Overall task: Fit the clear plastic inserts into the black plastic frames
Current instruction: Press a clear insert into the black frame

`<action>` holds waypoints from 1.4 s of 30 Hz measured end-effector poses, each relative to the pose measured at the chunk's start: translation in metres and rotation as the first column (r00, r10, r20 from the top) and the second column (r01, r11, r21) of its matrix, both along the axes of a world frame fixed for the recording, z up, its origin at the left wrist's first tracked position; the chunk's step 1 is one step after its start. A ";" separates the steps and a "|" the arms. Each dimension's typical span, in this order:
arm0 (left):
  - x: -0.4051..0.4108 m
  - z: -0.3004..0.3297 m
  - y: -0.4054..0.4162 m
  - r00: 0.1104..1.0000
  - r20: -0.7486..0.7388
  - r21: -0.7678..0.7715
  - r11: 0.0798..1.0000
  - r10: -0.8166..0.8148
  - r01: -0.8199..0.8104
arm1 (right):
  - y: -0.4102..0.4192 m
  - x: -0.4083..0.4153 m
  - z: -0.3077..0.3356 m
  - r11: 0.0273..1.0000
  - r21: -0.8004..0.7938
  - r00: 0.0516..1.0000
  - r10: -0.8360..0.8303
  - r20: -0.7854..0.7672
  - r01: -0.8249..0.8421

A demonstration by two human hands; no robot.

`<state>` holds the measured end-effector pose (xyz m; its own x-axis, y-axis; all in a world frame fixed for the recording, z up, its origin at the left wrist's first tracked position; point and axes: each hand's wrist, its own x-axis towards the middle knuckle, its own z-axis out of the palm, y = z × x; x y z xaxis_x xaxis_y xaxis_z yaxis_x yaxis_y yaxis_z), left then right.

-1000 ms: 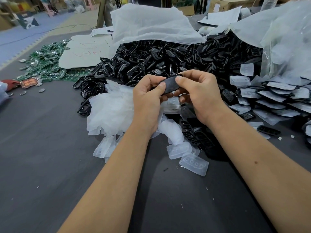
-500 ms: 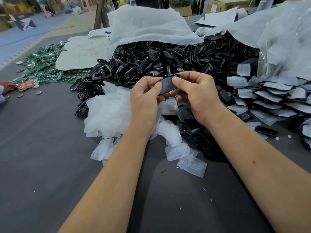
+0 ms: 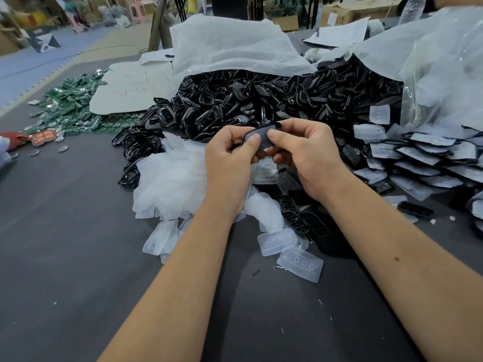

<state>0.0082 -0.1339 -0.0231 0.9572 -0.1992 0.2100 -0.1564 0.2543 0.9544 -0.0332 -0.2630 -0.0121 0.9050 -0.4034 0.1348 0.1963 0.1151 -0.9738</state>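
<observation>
The black plastic frame with a clear insert laid in it is held up over the middle of the desk, pinched between both hands.

Toward the far left edge of the desk lies a scatter of green circuit boards, with a sheet of cardboard partly over them. Right of that, a white bag spills a big heap of loose black frames toward the centre. In front of the heap sits a pile of clear inserts, and a few singles, one showing four round dimples, lie nearer the person.

The left hand grips the frame's left end, thumb pressed on the pale face. The right hand grips the right end in the same way, thumb on top and fingers curled beneath. Both thumbs bear on the insert, so this looks like the seating step: pushing the clear piece down into the frame. Whether it has clicked fully home cannot be told from here.

At the right edge, overlapping rows of finished pieces lie below a clear plastic bag. The next move probably calls for pressing round the rim until the insert sits flush, then laying the piece with those rows and taking a fresh frame and insert.
</observation>
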 end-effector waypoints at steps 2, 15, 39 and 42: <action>0.000 0.000 0.000 1.000 -0.017 -0.008 1.000 -0.001 0.001 | 0.000 0.000 0.000 1.000 0.000 1.000 0.004 -0.006 -0.004; 0.000 0.003 0.002 0.997 -0.067 -0.022 0.999 -0.040 0.038 | 0.001 0.001 -0.001 0.998 -0.065 1.000 -0.019 -0.025 0.018; -0.002 0.007 0.002 0.995 -0.095 -0.041 0.999 -0.032 0.028 | 0.005 0.000 -0.001 0.987 -0.156 1.000 -0.025 0.012 0.027; -0.003 0.008 0.003 0.992 -0.114 -0.071 0.997 -0.046 0.039 | 0.004 0.000 -0.002 0.989 -0.151 1.000 -0.006 0.021 0.009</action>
<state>0.0050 -0.1309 -0.0152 0.9668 -0.2293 0.1126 -0.0334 0.3234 0.9457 -0.0331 -0.2590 -0.0137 0.8985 -0.3839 0.2130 0.2166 -0.0345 -0.9756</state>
